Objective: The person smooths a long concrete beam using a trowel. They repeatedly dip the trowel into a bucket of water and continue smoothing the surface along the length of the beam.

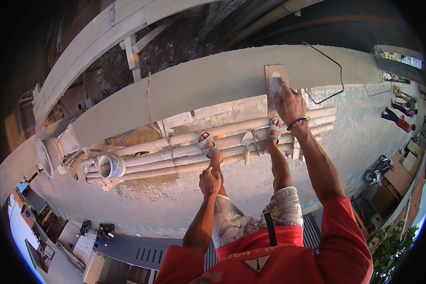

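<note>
From remote I see long grey plastered beam (199,87); flat rectangular brown float (271,75) lies against its face, R of centre. My right hand (291,103) is clamped on float's back; left hand (209,181) curls, can't tell if holding smth. Imo, keep float flat, w/ even pressure.

Two people (404,125) on the paving (355,130), motorcycle (378,171) near brown panels (402,169), leafy plant (392,247) (lower right).

An outdoor building site: long tan bamboo scaffold poles (184,151) and a smooth grey plastered beam (208,78) run above a grey block-paved street (151,206) with a parked black motorcycle (377,171).
</note>
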`<state>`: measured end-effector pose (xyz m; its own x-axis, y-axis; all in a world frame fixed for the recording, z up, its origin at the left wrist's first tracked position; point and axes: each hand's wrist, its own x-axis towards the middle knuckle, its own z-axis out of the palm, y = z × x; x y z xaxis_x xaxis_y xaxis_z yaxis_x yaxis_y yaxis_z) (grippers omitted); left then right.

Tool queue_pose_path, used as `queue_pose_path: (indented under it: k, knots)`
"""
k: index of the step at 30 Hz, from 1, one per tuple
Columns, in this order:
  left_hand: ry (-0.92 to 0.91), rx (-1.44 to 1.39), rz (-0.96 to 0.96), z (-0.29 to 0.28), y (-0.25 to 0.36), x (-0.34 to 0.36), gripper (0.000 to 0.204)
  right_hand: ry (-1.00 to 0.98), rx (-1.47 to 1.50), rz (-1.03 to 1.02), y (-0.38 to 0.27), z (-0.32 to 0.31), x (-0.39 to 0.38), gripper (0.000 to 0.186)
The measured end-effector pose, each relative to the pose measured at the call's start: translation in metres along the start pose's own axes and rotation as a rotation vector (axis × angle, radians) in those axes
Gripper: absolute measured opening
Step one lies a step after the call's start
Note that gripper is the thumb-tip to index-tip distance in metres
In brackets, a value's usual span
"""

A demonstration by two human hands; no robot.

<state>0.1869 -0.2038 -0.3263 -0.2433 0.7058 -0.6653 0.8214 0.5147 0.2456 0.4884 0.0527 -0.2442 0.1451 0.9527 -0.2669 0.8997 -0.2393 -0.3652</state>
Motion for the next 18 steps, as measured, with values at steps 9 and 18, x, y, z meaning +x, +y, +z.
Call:
queue_pose_path:
  k: [9,18]
  knots:
    - [-0.065,0.028,-0.032,-0.003,0.005,0.001,0.04,0.061,-0.092,-0.122,-0.014,0.003,0.018,0.049]
    - [-0.069,0.037,-0.024,-0.007,0.014,0.003,0.04,0.107,-0.064,0.087,0.042,-0.002,-0.018,0.053]
